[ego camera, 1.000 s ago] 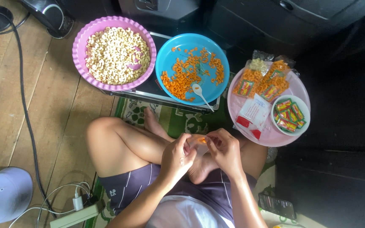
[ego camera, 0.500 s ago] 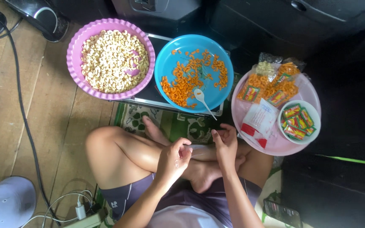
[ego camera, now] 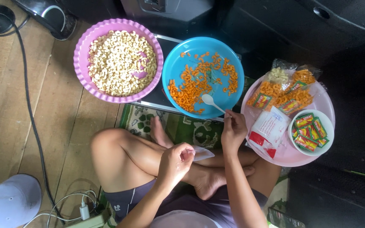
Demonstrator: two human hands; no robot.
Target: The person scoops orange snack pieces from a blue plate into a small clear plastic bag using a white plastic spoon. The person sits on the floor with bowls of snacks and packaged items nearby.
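Head view: my left hand (ego camera: 175, 162) pinches a small clear pouch (ego camera: 202, 153) over my crossed legs. My right hand (ego camera: 233, 128) grips the white spoon (ego camera: 211, 101) at the blue plate (ego camera: 178, 67) of orange snacks (ego camera: 193, 84). Filling step; next, scoop carefully.

We count 2 big bowls beyond the hands: 1 purple bowl (ego camera: 81, 63) w/ pale nuts, 1 blue bowl (ego camera: 178, 67) w/ orange nuts. 1 white spoon (ego camera: 211, 101) at the right hand's (ego camera: 233, 131) fingertips. 1 pink tray (ego camera: 322, 99) right of it, w/ approx. 4 filled packets (ego camera: 284, 90) & 1 small white bowl (ego camera: 327, 122). 1 clear bag (ego camera: 202, 153) in the left hand (ego camera: 175, 162).
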